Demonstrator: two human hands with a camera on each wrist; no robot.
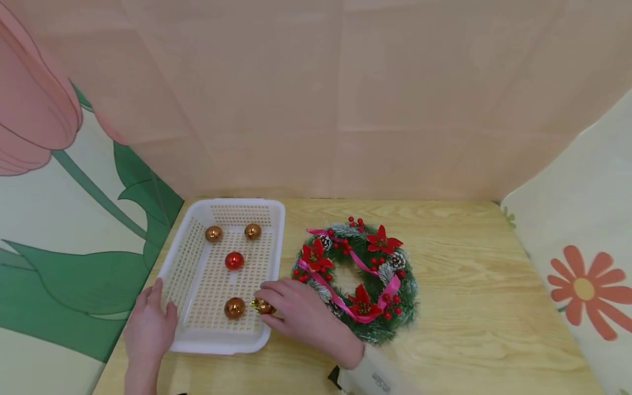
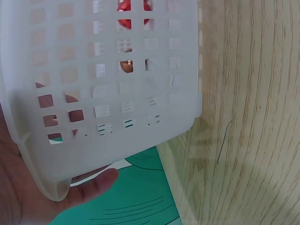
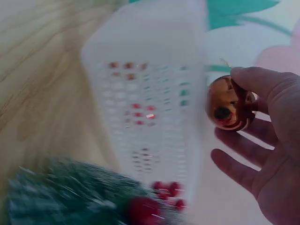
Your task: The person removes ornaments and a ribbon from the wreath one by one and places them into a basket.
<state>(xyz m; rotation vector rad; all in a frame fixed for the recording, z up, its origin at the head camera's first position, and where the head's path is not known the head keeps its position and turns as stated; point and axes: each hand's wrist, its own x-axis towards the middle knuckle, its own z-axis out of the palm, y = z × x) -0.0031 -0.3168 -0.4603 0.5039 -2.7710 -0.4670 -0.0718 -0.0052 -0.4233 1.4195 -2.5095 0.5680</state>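
Observation:
A white plastic basket (image 1: 217,346) with slotted walls stands on the table. My left hand (image 1: 150,329) holds its rim at the near left corner, one finger (image 2: 96,186) lying along the outside. My right hand (image 1: 298,310) reaches over the basket's right rim and pinches a shiny copper-gold Christmas ball (image 3: 229,104) by thumb and fingertips; its gold cap faces left in the head view. Inside the basket lie a red ball (image 1: 234,260) and copper-gold balls, one near (image 1: 234,308), one far left (image 1: 214,233) and one far right (image 1: 253,231).
Right of the basket, a green wreath (image 1: 407,296) with red flowers, berries, pinecones and pink ribbon lies on the wooden table (image 1: 474,274). My right forearm passes close to its near left edge. A pink backdrop (image 1: 340,99) and flower-patterned side panels surround the table.

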